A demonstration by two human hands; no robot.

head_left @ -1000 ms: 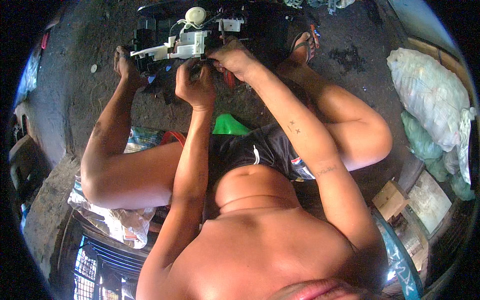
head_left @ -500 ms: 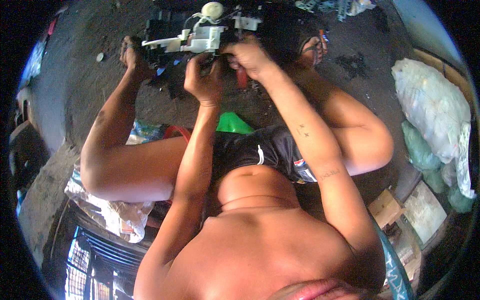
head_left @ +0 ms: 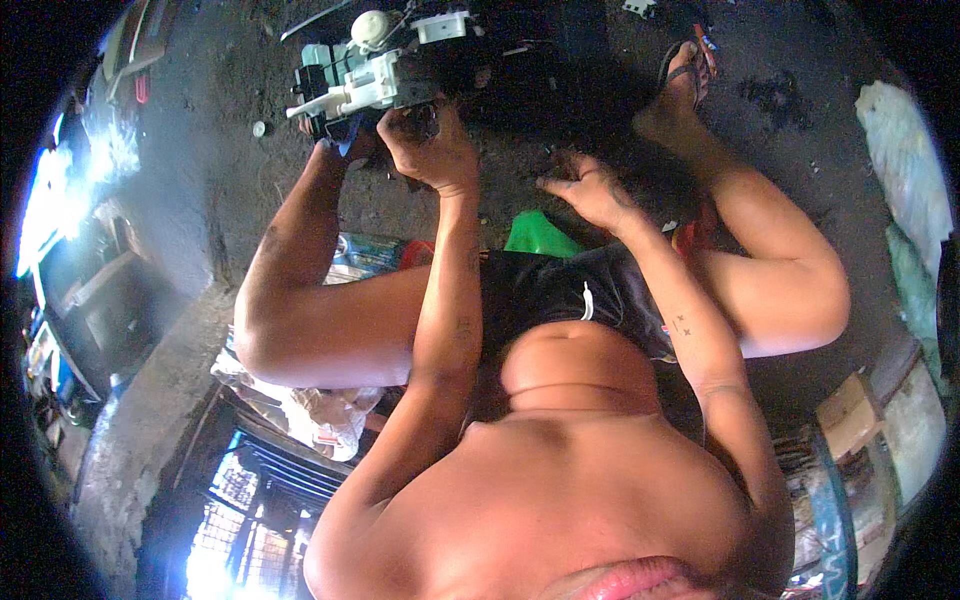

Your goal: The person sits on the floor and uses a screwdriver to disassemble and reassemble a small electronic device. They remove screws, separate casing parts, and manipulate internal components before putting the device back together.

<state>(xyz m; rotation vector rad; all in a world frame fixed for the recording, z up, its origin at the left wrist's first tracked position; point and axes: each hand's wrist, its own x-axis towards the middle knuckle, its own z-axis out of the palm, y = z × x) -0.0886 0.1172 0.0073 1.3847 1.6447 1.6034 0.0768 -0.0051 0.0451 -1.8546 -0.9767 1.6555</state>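
A black machine assembly with white plastic parts [head_left: 372,86] stands on the floor ahead of me, tilted, with a round cream-coloured wheel [head_left: 370,30] on top. My left hand [head_left: 432,150] is closed around its near edge; the fingertips are partly hidden under it. My right hand [head_left: 596,192] is away from the assembly, low over the floor by my right thigh. Its thumb points left, apart from the curled, shadowed fingers, and I see nothing held there. A red object [head_left: 697,228] lies behind my right forearm, its kind unclear.
My bent legs frame the work area, with sandalled feet [head_left: 690,75] on the dark floor. Near my lap is a green object [head_left: 540,232]. Crumpled plastic [head_left: 315,410] lies by my left thigh. Pale filled sacks [head_left: 900,170] and a wooden piece [head_left: 850,412] stand at the right.
My right hand has left the assembly and moved right and nearer to my body. My left hand stays at its near edge. The whole view has shifted, and the assembly appears more tilted.
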